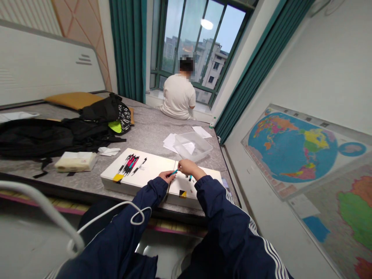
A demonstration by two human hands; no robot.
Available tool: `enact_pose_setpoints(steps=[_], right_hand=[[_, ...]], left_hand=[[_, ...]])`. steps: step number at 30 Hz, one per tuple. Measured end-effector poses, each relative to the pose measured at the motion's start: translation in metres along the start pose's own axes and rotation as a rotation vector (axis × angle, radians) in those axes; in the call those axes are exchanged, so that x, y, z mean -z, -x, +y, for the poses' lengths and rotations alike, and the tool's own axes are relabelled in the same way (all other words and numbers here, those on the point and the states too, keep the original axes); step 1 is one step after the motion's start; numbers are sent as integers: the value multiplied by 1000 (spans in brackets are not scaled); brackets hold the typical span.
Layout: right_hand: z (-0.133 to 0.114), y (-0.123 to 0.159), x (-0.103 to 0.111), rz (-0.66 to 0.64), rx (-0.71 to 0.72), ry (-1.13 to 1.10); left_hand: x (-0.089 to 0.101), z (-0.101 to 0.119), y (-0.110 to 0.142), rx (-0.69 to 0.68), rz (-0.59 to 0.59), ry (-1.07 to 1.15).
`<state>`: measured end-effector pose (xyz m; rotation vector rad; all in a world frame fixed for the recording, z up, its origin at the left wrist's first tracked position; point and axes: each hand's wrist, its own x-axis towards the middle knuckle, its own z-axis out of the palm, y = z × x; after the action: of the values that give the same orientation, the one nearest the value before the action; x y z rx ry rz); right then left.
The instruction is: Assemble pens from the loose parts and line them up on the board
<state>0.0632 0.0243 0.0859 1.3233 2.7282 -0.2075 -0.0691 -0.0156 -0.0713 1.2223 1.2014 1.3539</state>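
Well, the left hand (166,177) has its fingers (164,174) shut around a teal pen barrel (173,173), while the right hand (188,167) pinches in just beside it; whether its fingertips (179,166) touch the barrel, I cannot tell. Both hands are above a white board (139,164) on a grey mattress (151,131). A bunch of pens (128,164) lies at 9 o'clock, a clear plastic box (193,146) at 1 o'clock, and a seated person (178,97) at 12 o'clock.
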Motion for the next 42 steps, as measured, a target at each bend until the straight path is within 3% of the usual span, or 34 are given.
enact_pose_setpoints(steps=[4,8,12,16,20,26,35,42], right_hand=[[16,-6,-12,73,74,-240],[25,-9,-34,118,114,-652],[27,-4,-49,219,-79,-1160],[32,2,-41,419,-255,-1686],[26,2,-23,601,-158,-1960],[-11,-10,-19,712,50,-2001],[-23,-16,-43,691,27,-1845],[-29,-7,-24,767,-35,-1743]], left_hand=[[0,-3,-1,17,-27,42],[0,0,0,16,-58,59],[-1,4,2,25,-74,87],[-3,6,2,15,-81,176],[-4,9,2,29,-98,177],[-6,15,5,60,-98,136],[-7,27,8,31,-83,173],[-6,23,8,20,-72,174]])
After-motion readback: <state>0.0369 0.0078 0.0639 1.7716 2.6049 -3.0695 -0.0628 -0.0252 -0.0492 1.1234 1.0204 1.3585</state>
